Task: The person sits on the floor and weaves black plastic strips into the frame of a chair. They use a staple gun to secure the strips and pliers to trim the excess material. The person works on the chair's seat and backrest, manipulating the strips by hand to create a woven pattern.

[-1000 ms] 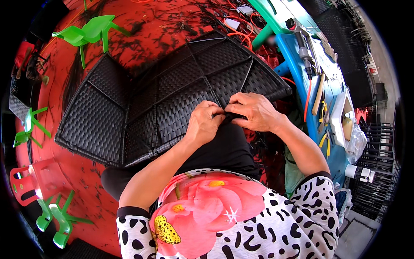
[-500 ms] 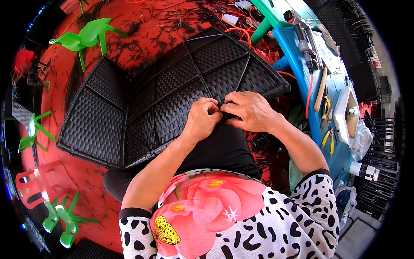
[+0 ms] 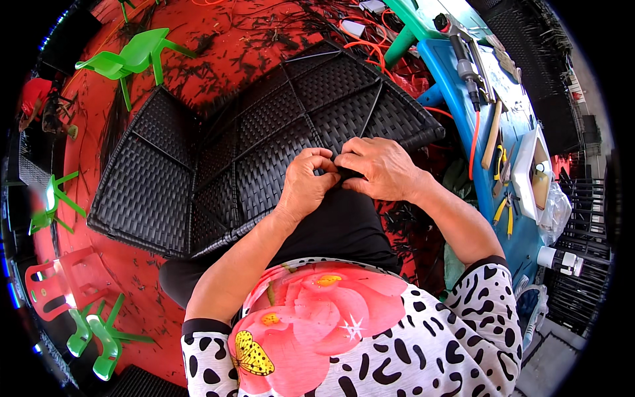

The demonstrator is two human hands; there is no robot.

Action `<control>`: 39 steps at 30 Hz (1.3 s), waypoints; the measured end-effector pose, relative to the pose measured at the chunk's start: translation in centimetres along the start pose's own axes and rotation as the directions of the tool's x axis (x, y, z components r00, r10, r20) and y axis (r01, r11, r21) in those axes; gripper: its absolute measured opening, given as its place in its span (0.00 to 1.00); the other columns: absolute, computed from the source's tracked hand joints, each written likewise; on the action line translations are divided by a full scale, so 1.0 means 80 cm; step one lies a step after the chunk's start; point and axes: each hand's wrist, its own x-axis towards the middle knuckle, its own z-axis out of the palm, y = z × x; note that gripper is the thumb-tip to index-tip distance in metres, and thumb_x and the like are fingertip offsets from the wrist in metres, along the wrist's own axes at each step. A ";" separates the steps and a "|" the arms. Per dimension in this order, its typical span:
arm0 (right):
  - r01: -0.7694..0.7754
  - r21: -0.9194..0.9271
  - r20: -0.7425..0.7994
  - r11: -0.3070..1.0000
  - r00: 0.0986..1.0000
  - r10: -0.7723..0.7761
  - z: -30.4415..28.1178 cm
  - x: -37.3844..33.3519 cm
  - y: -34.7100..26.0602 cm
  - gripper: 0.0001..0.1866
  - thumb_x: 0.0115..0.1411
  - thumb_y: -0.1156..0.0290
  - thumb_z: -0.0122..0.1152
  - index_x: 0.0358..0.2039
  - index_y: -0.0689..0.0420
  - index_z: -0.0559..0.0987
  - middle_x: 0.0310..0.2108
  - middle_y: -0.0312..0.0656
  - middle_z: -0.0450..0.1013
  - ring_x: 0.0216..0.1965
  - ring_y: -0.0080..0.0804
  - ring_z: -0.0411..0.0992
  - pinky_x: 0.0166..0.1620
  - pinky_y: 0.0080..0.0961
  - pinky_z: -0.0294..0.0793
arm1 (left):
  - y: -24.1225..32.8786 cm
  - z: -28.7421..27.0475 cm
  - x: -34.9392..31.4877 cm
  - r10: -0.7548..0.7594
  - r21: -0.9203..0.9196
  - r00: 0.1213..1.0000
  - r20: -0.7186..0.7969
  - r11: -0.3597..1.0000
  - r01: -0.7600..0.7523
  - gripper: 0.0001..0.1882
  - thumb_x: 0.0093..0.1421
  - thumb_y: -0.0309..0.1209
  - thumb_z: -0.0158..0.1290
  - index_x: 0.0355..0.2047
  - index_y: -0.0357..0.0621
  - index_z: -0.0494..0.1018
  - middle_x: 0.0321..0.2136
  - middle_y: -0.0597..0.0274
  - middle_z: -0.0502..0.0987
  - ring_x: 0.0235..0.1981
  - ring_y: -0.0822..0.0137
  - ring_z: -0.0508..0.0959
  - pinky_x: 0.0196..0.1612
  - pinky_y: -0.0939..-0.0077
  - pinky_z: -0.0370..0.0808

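Across my lap leans a black woven wicker furniture panel, crossed by dark frame bars, with a side section folded out at the left. At its near edge, my left hand pinches with thumb and forefinger. My right hand is curled against the same spot, its fingertips meeting those of the left. Between the fingers is a small bit of black material at the panel's rim; it looks like wicker strip, but the fingers mostly cover it.
At the right, a blue table carries an air tool with an orange hose, a hammer, yellow-handled pliers and a white tray. Green chairs and a red chair stand left on the scrap-strewn red floor.
My right hand has shifted slightly left and up, its fingers closing nearer to the left fingertips. The panel stays where it was.
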 end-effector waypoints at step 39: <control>0.085 0.020 -0.215 0.996 0.973 -0.079 0.002 -0.011 0.000 0.21 0.41 0.67 0.67 0.37 0.58 0.72 0.35 0.41 0.71 0.38 0.39 0.71 0.42 0.32 0.69 | 0.002 -0.007 -0.008 0.483 0.372 0.868 0.112 0.790 -0.488 0.16 0.46 0.21 0.57 0.38 0.40 0.76 0.40 0.55 0.74 0.43 0.55 0.72 0.47 0.65 0.69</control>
